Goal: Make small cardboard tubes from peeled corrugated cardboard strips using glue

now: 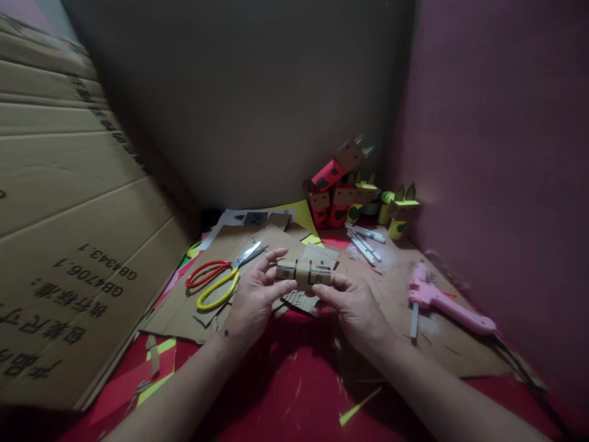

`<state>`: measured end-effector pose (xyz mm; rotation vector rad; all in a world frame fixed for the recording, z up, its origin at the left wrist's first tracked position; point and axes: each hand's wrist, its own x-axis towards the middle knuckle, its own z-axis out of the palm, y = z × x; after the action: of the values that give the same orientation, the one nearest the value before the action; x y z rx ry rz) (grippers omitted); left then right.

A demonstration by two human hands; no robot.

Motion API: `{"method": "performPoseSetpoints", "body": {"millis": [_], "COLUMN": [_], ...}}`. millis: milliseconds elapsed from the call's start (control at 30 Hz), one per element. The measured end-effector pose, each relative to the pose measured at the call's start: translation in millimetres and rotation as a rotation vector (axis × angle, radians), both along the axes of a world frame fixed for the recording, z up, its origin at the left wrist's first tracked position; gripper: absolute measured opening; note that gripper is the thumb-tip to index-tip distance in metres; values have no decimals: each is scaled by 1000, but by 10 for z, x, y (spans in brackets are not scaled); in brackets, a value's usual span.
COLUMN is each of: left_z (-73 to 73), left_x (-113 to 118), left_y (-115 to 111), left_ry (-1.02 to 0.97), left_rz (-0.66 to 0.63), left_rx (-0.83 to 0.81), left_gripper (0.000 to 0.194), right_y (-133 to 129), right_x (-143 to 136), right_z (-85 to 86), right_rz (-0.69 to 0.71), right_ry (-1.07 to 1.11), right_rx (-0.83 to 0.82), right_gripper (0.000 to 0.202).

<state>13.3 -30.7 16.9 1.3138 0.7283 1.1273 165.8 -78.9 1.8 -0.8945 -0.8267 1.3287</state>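
Observation:
Between both hands I hold a small folded piece of brown cardboard (304, 273) with black printed characters. My left hand (260, 291) pinches its left end, thumb in front and fingers behind. At the right end, the thumb and fingers of my right hand (352, 301) close on it in the same way. Below and behind it lies a scrap of corrugated cardboard (301, 301), partly hidden. Scissors (221, 279) with one red and one yellow handle rest just left of my left hand, blades pointing away.
A pink glue gun (442, 301) lies at the right on a cardboard sheet (464, 356), its cable trailing right. White markers (365, 242) sit beyond my right hand. Several red and yellow cardboard animal figures (338, 199) stand at the back. A large cardboard box (69, 202) rises at left.

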Motion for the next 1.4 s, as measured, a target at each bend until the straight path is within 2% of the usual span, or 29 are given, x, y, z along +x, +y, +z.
{"method": "performPoseSetpoints", "body": {"millis": [133,267,400,533,633,733,867,1067,1167,1333,1400], "left_z": [9,19,41,61,51,27,11,-17,-86,-207,-222], "left_x": [33,80,40,-20,-8,40,62,29,34,63,73], "left_y": [-47,-137,-101,-22,-40,-107,-131,-100,-100,-69,-60], "left_ry": [90,193,132,27,32,49,94,139,149,259,276], "left_rz": [-16,45,20,25,74,59,2,85,88,127,134], "left_rx": [-30,35,44,44,67,76,44,93,144,352,389], "left_gripper": [65,60,58,58,53,50,52,42,39,44,44], "right_y": [-12,-54,-62,-49,-54,-64,-41,31,35,27,29], "right_x": [3,-19,-8,15,-10,-47,-33,25,29,40,45], "right_z": [-20,-53,-50,-27,-12,-5,-38,-116,-111,-92,-102], "right_rz": [-46,21,39,3,18,67,-21,-24,-18,-5,8], "right_ry": [-13,21,26,-11,16,71,37,44,39,2,-23], "right_rx": [-22,-15,-40,26,58,87,44,34,52,88,120], "right_gripper": [17,17,21,19,22,30,28,26,25,23,24]}}
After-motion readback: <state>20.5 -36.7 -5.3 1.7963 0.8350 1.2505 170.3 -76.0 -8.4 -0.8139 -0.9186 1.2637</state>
